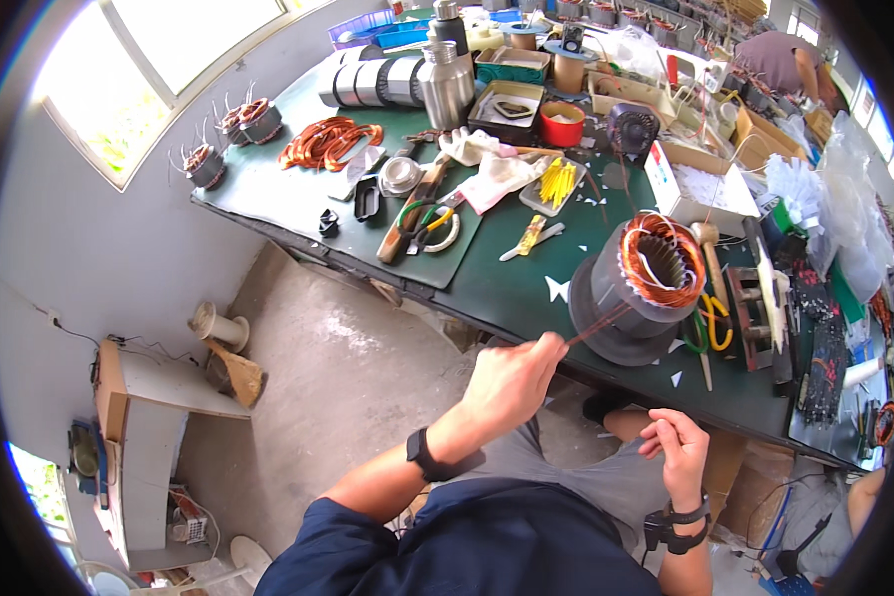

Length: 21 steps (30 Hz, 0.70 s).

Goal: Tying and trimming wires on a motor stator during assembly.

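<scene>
Reading the bench as a clock face centred on the copper-wound stator (651,288), twelve at the far side, we note the following. The stator stands on a grey round base (621,350) close to the near edge of the green bench (497,283), windings uppermost. At eight o'clock our left hand (512,377) pinches reddish-brown wires (598,325) between thumb and fingers; the strands run from our fingertips to the stator. At six o'clock our right hand (677,452) is short of the bench, fingers loosely bent, grip released, and we see nothing in it.

Close by, at four, we log yellow-and-green-handled scissors (717,323); at one, a white box (680,196) of pale scraps. Toward half past ten lie yellow sticks (557,182) in a small tray; at eleven sits a red tub (562,129). Further out, near ten, we find a loose copper coil (318,139), and beyond it at half past nine, wound stators (206,167) by the wall. Another person (775,65) bends over at one, well apart from us.
</scene>
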### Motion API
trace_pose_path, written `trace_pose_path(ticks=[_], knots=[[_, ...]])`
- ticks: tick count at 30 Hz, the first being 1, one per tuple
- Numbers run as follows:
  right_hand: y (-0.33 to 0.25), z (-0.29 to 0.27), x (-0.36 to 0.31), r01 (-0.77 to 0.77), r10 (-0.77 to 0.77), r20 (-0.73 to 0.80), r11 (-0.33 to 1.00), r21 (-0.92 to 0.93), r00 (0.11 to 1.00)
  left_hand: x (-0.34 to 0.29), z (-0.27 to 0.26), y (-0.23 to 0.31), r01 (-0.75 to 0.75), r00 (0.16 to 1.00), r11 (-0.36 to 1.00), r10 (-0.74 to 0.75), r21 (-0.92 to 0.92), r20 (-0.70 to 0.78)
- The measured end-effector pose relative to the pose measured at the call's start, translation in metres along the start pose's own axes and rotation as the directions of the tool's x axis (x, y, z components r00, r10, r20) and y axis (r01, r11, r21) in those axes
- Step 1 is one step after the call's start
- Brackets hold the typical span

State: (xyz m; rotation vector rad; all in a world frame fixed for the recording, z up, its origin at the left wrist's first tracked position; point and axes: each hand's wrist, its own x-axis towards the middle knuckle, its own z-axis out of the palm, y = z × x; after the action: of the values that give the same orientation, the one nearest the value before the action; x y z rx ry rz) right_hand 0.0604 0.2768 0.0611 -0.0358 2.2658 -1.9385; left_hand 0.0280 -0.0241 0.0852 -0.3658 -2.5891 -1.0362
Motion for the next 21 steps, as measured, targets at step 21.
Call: trace_pose_path(ticks=[21], knots=[[0.02, 0.017, -0.014, -0.018, 0.017, 0.117, 1.0, 0.011, 0.993, 0.109, -0.09, -0.222, 0.353, 0.911, 0.632, -0.399, 0.689, -0.102]])
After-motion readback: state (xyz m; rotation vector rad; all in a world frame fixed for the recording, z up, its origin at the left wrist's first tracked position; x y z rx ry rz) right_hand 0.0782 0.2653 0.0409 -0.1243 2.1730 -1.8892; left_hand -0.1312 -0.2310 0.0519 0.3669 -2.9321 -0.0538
